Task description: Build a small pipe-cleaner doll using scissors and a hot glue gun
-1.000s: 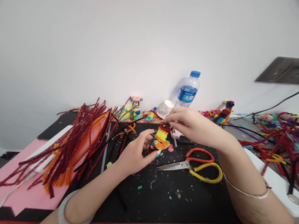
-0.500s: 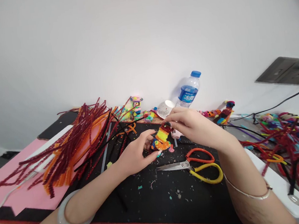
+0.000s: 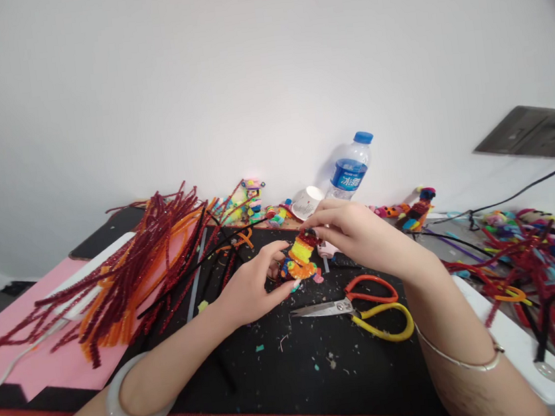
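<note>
The left hand (image 3: 249, 290) grips the pipe-cleaner figure (image 3: 299, 259) from below. The right hand (image 3: 355, 229) pinches its red top. Best to hold it steady and twist gently.

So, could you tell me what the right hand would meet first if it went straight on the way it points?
The right hand already pinches the top of the pipe-cleaner figure held by the left hand; beyond it, probably the loose black and orange pipe cleaners, though depth is unclear.
</note>
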The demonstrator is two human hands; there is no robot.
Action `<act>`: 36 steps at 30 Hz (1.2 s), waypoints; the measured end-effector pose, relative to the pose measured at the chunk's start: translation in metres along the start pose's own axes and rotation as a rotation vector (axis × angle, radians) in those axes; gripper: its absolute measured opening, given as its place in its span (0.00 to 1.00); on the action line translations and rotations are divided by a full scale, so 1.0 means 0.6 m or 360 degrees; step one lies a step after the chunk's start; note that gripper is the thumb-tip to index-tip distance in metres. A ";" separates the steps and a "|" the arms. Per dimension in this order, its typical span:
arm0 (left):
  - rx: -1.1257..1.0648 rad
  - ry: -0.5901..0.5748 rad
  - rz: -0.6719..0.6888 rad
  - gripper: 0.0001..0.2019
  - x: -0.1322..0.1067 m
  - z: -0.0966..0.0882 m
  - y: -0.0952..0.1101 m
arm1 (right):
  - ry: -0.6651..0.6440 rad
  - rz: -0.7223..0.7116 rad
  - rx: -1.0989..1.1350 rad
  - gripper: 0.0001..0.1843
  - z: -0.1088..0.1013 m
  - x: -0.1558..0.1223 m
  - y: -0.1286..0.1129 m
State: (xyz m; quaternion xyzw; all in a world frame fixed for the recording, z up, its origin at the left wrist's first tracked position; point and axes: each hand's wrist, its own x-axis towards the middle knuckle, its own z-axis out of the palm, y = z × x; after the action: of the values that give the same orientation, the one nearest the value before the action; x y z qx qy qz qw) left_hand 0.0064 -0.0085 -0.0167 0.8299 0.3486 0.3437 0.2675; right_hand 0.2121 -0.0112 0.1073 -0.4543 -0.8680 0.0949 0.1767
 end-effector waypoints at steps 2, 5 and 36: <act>0.0008 0.0004 -0.0001 0.28 0.000 0.000 0.000 | 0.0001 0.0000 -0.0004 0.13 -0.001 -0.001 -0.001; 0.0008 0.0005 -0.0003 0.28 -0.001 0.000 -0.001 | 0.0001 -0.0003 -0.0009 0.13 0.001 -0.001 0.000; 0.0021 0.0004 -0.0021 0.28 0.000 0.000 -0.001 | -0.0023 0.0017 -0.0123 0.14 0.007 0.002 -0.004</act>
State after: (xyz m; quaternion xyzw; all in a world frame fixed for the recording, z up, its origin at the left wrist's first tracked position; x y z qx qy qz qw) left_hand 0.0062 -0.0081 -0.0171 0.8289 0.3569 0.3406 0.2637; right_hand 0.2078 -0.0117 0.1045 -0.4647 -0.8698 0.0654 0.1522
